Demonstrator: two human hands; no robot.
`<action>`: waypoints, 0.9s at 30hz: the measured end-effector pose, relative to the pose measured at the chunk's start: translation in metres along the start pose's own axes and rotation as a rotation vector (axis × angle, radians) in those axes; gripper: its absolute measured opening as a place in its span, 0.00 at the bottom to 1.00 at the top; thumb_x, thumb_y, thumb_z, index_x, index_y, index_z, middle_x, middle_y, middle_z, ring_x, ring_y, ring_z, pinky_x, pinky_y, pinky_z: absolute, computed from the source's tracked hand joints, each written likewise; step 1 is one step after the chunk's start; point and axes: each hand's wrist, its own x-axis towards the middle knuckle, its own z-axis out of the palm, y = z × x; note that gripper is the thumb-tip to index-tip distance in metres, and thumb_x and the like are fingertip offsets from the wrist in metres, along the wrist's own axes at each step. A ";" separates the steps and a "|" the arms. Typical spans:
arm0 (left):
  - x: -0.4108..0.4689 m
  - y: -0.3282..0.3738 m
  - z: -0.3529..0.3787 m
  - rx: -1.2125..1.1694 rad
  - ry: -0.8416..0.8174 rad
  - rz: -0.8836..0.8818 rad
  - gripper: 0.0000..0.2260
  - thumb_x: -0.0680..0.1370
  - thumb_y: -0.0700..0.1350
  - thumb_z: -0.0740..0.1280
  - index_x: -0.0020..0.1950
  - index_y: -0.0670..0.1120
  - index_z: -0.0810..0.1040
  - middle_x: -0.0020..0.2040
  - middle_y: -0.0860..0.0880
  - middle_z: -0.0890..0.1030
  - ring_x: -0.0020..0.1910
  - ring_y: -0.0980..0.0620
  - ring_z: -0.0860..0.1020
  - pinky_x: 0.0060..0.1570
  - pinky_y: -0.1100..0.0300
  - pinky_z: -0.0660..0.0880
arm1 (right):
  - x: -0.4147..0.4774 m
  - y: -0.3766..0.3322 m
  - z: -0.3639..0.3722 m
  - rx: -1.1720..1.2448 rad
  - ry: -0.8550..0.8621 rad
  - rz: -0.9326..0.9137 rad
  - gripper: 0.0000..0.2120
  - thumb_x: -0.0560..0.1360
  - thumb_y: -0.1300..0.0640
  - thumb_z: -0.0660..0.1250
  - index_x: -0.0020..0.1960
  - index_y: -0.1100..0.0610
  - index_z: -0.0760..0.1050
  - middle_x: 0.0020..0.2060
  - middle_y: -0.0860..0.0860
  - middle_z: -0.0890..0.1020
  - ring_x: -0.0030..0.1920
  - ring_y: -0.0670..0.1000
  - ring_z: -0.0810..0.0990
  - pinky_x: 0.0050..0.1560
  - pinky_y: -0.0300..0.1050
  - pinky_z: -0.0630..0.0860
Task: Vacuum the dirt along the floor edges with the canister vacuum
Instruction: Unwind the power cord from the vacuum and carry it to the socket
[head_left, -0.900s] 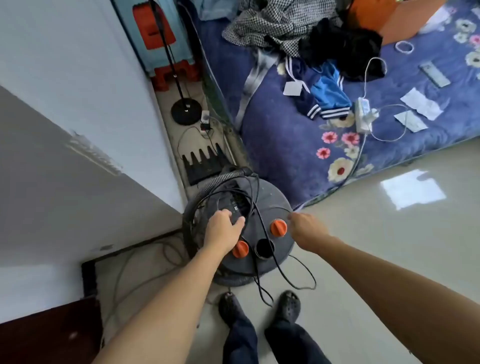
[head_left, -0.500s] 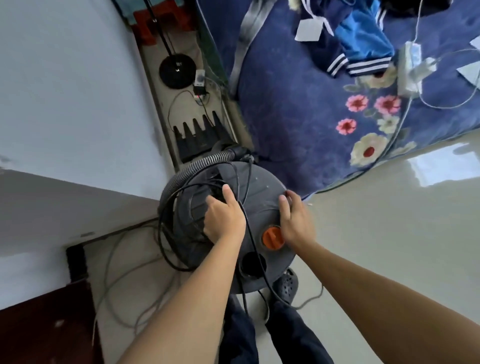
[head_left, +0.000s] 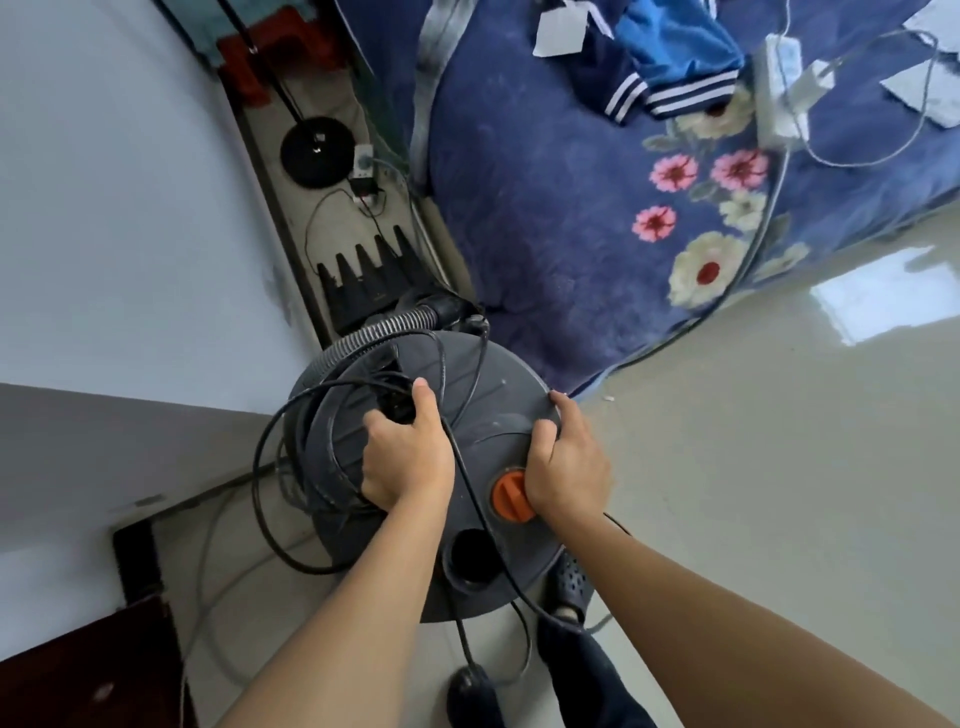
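Left hand (head_left: 405, 460): closed, fingers curled down around the black handle on top of the round dark grey plastic canister vacuum (head_left: 483, 410), with loops of cord beside the knuckles.
Right hand (head_left: 569, 462): grips the canister vacuum's right rim, thumb on the lid and fingers hooked over the edge.
Canister vacuum: stands on the glossy pale tiled floor (head_left: 779, 467) at the corner of a white wall (head_left: 130, 234).
Thin black power cord (head_left: 270, 436): loose loops on the vacuum's lid, spilling off its left and near sides.
Ribbed grey hose (head_left: 363, 338): curves round the vacuum's far-left edge.
Orange plastic knob (head_left: 511, 493): on the lid, touching the right hand's heel.
Navy flowered blanket (head_left: 545, 208): just beyond the vacuum, to the right.
Black spiked plastic piece (head_left: 363, 280): on the floor just behind the vacuum.
Dark perforated clog (head_left: 569, 582): at the vacuum's near-right edge, partly under it.
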 end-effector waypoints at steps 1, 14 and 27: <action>-0.005 -0.004 0.001 0.010 -0.008 0.016 0.29 0.76 0.66 0.56 0.62 0.43 0.71 0.57 0.41 0.79 0.57 0.39 0.76 0.55 0.47 0.68 | -0.005 0.005 -0.002 -0.005 0.008 0.009 0.24 0.79 0.47 0.51 0.73 0.45 0.67 0.67 0.51 0.76 0.63 0.58 0.75 0.60 0.51 0.70; -0.083 -0.084 0.010 0.099 -0.114 0.269 0.27 0.76 0.66 0.56 0.58 0.43 0.70 0.52 0.40 0.81 0.53 0.39 0.78 0.44 0.51 0.65 | -0.103 0.094 -0.023 0.064 0.139 0.181 0.20 0.81 0.52 0.53 0.72 0.47 0.69 0.63 0.56 0.79 0.60 0.60 0.77 0.53 0.49 0.69; -0.170 -0.192 0.009 0.353 -0.206 0.552 0.24 0.77 0.66 0.53 0.51 0.45 0.67 0.47 0.42 0.81 0.49 0.39 0.79 0.41 0.51 0.65 | -0.238 0.198 -0.014 0.227 0.234 0.417 0.32 0.71 0.46 0.46 0.73 0.47 0.66 0.67 0.51 0.76 0.59 0.57 0.77 0.55 0.52 0.70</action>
